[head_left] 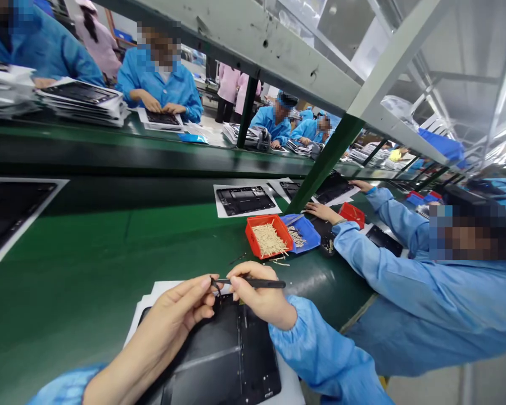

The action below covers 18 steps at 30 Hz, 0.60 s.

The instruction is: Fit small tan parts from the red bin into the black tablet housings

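Note:
My right hand (pixel 259 289) pinches black tweezers (pixel 263 283), their tips pointing left toward my other hand. Between the thumb and forefinger of my left hand (pixel 181 309) is a small dark strip (pixel 216 286), and the tweezer tips meet it there. Both hands are above a black tablet back housing (pixel 211 360), which lies on white sheets (pixel 289 382) on the green bench. My wrists partly cover the housing. What the small strip is exactly, I cannot make out.
A red bin (pixel 253 242) of pale strips stands beyond my hands, beside a blue bin (pixel 310 233) with dark pieces. More housings (pixel 244 201) lie on the belt (pixel 109 225). A slanted green post (pixel 324 163) rises behind the bins. A co-worker's sleeve (pixel 371 270) reaches in at right.

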### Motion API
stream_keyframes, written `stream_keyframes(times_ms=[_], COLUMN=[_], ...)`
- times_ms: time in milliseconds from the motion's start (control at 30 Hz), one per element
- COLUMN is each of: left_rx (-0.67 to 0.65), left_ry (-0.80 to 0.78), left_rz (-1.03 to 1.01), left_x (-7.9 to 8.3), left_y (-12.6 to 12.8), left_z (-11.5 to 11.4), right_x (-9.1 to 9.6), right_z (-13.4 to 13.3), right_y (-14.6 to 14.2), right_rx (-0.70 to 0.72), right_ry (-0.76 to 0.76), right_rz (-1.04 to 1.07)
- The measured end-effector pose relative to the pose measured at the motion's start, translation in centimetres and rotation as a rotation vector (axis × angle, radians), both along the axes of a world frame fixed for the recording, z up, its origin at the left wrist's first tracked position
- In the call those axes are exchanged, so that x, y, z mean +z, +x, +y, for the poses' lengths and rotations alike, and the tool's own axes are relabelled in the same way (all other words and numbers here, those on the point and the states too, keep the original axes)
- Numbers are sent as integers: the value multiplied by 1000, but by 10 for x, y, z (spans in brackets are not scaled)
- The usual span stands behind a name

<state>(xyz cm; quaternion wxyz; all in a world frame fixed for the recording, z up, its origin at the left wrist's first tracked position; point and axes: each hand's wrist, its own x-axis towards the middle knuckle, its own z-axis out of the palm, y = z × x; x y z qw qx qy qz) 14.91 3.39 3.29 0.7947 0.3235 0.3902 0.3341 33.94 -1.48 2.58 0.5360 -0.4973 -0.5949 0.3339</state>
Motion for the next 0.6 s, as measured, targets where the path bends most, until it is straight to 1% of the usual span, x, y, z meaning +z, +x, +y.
stream_keyframes(times_ms=[100, 233, 367, 467, 533, 567, 600], left_rx=[-28, -27, -1, 4, -9, -5, 2], left_ry=[-69, -32, 54, 101, 176, 265, 398], left_rz=[7, 34, 67, 110, 196, 271, 365], left_x=[5, 12, 14, 11, 4, -2, -9], left_y=[-3, -7, -15, -32, -49, -59, -69], left_z=[-1, -4, -11, -15, -14, -12, -11], right_x=[0, 5, 16, 24, 27, 27, 26], right_z=[2, 3, 2, 5, 10, 14, 18], right_y=[0, -5, -15, -22, -23, -23, -23], right_rx=[45, 105, 197, 257, 263, 254, 242], right_ry=[-119, -192, -229, -239, -234, -229, -226], right_rz=[163, 311, 263, 205, 162, 136, 104])
